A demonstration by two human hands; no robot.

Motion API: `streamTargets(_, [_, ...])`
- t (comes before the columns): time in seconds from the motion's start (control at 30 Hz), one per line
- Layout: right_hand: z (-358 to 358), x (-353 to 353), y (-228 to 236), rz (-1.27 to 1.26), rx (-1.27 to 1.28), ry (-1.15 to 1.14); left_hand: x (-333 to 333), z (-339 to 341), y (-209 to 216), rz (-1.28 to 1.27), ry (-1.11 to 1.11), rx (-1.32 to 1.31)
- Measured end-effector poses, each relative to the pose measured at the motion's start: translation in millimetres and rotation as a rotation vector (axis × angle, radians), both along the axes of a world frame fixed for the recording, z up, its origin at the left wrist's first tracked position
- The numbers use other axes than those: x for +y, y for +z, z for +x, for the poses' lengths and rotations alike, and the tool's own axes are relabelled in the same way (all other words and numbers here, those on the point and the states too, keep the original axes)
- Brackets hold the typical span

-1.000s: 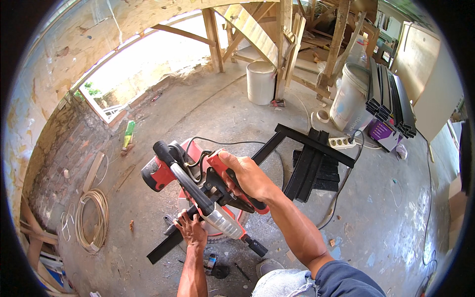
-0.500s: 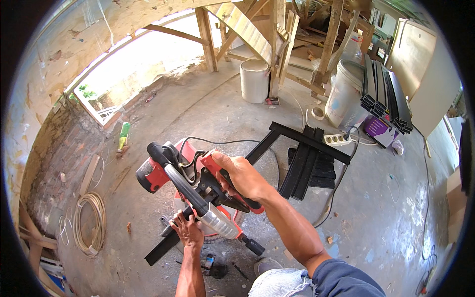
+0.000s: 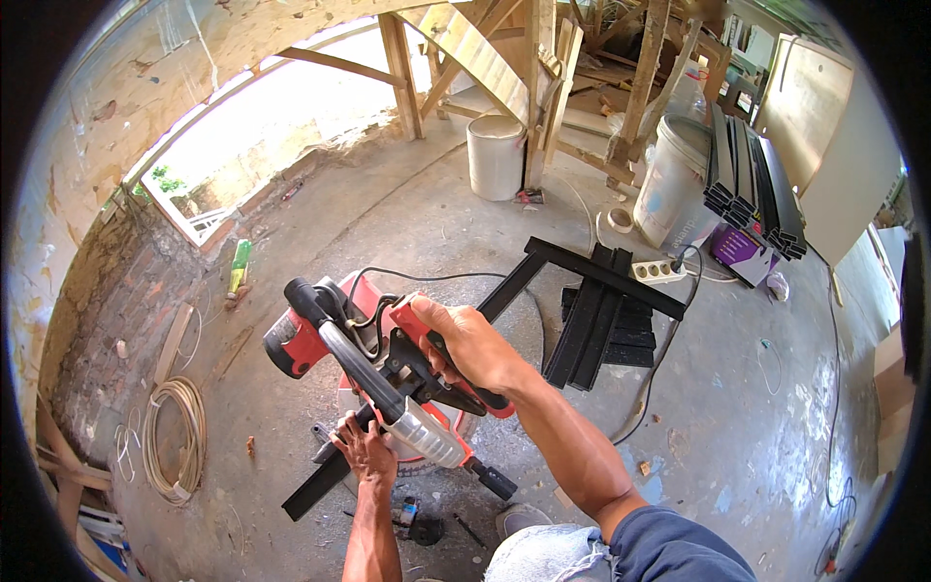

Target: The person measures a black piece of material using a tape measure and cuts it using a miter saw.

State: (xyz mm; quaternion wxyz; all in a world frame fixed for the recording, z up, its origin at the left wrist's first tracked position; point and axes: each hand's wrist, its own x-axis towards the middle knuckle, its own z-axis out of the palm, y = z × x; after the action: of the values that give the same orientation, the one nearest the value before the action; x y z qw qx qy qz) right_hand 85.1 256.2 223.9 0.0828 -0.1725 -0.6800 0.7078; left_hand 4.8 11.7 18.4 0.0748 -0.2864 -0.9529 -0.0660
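Observation:
A red and black miter saw (image 3: 351, 361) stands on the floor in front of me. My right hand (image 3: 464, 341) is wrapped round its red and black handle (image 3: 417, 315), thumb along the top. Beside the saw's base, my left hand (image 3: 366, 454) holds down a black channel-shaped bar (image 3: 316, 487). The bar's near end sticks out to the lower left, and its other end passes under the saw head, where I cannot see it. The blade is mostly hidden by the guard.
Right of the saw lie several black bars (image 3: 599, 320), stacked and crossed, by a white power strip (image 3: 658, 272). Cables cross the floor. More bars (image 3: 756, 184) rest near a white bucket (image 3: 669, 184) and purple box (image 3: 742, 254). Coiled hose (image 3: 175, 441) and a green bottle (image 3: 239, 267) lie left.

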Motion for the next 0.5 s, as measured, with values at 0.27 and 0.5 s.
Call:
streamTargets(0.27, [-0.4, 0.4, -2.3, 0.006, 0.008, 0.002, -0.7, -0.8, -1.4, 0.012, -0.012, -0.004])
streamTargets(0.5, [-0.1, 0.1, -3.7, 0.005, 0.002, 0.004, -2.4, -2.1, -3.2, 0.022, -0.023, -0.028])
